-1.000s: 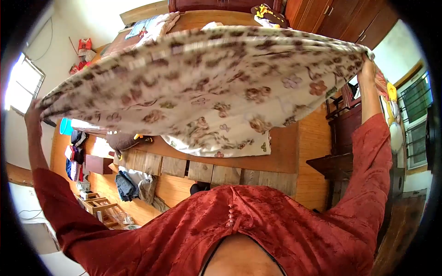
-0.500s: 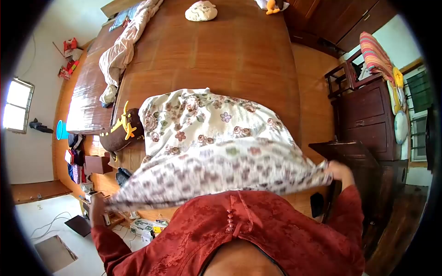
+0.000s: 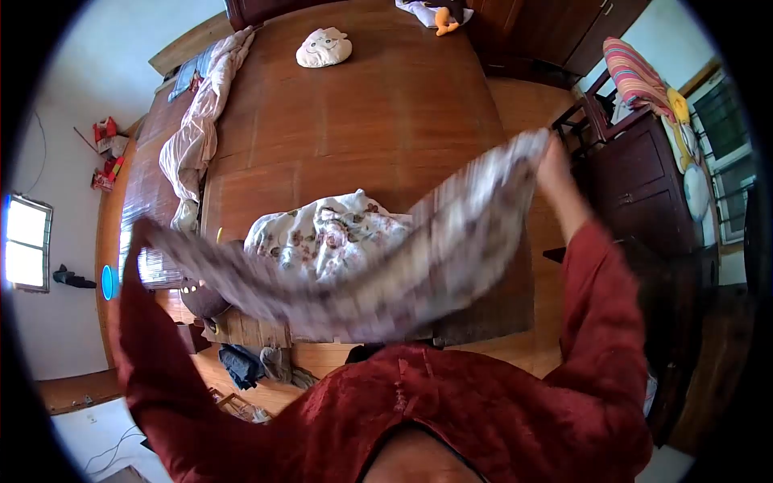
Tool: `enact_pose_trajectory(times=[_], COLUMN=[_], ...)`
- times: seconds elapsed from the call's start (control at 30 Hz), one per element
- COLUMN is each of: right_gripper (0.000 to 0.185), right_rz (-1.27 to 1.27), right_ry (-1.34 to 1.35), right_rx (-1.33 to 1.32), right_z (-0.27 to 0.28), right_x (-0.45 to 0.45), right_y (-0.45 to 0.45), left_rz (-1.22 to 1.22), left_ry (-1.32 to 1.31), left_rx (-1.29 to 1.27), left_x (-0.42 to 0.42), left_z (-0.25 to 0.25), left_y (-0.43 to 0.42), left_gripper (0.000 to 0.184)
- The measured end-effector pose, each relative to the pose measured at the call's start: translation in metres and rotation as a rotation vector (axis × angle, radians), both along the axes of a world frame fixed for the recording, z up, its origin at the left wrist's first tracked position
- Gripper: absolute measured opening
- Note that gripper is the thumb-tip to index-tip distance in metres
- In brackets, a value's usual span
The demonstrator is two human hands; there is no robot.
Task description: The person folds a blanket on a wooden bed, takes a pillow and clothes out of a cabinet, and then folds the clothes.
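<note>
Gripped at two ends, a floral cloth [image 3: 374,302] hangs between a person's bare hands, the left hand [image 3: 138,232] at nine o'clock and the right hand [image 3: 553,165] near two, with twelve at the top of the view. Both hands appear closed around the cloth's edge, though motion blur hides the exact set of the fingers, most of all on the left.

The raised span has its long axis running from hand to hand across the body, tilted so the right end stands higher. From the left hand it drops toward four o'clock, sags in the middle and climbs toward two to meet the right. Beyond the sag, the cloth's far portion lies rumpled on a wooden bed [image 3: 354,133], toward three o'clock from the left hand and between eight and nine from the right. The left hand appears the nearer of the two to that resting portion. Whether the sag touches the bed's near edge cannot be told.

A pale cushion [image 3: 324,50] with a smiling face sits just short of twelve, pink bedding [image 3: 191,149] trails at ten, and a brown plush toy [image 3: 205,300] rests between eight and nine.
</note>
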State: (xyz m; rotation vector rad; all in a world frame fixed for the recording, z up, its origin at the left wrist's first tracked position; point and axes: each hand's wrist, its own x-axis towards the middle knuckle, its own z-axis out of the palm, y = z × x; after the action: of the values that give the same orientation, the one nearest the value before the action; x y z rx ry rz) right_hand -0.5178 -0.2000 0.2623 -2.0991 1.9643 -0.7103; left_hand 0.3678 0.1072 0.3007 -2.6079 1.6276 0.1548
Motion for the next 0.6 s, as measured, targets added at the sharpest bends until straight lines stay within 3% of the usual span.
enact_pose_trajectory(times=[0.03,0.13,0.23,0.33,0.53,0.57,0.6], right_gripper=[0.024,0.028,0.033,0.033,0.033,0.032,0.030], right_rz=[-0.276,-0.342,-0.289,-0.262,-0.055,-0.101,0.045], right_ry=[0.254,0.035,-0.050,-0.986,-1.075,-1.029,-0.848], right_rx=[-0.537,-0.892,-1.152,-1.043,-0.871,-0.746,-0.702], right_z=[0.056,0.227,0.353,0.391,0.343,0.319,0.285], right_x=[0.003,-0.069,-0.200,-0.118,-0.101,-0.124,-0.142], right_y=[-0.041,-0.102,-0.130,-0.042,-0.007,-0.016,-0.010], left_rz=[0.032,0.050,0.033,0.059,0.123,0.132,0.133], left_ry=[0.052,0.197,0.270,0.327,0.410,0.417,0.410], left_rx=[-0.219,-0.646,-0.923,-1.096,-1.288,-1.290,-1.272], left_x=[-0.002,-0.021,-0.024,-0.004,0.055,0.067,0.075], left_z=[0.058,0.203,0.288,0.327,0.330,0.314,0.289], left_y=[-0.038,-0.096,-0.094,-0.071,-0.011,-0.003,0.005], left_gripper=[0.028,0.029,0.029,0.029,0.030,0.030,0.030])
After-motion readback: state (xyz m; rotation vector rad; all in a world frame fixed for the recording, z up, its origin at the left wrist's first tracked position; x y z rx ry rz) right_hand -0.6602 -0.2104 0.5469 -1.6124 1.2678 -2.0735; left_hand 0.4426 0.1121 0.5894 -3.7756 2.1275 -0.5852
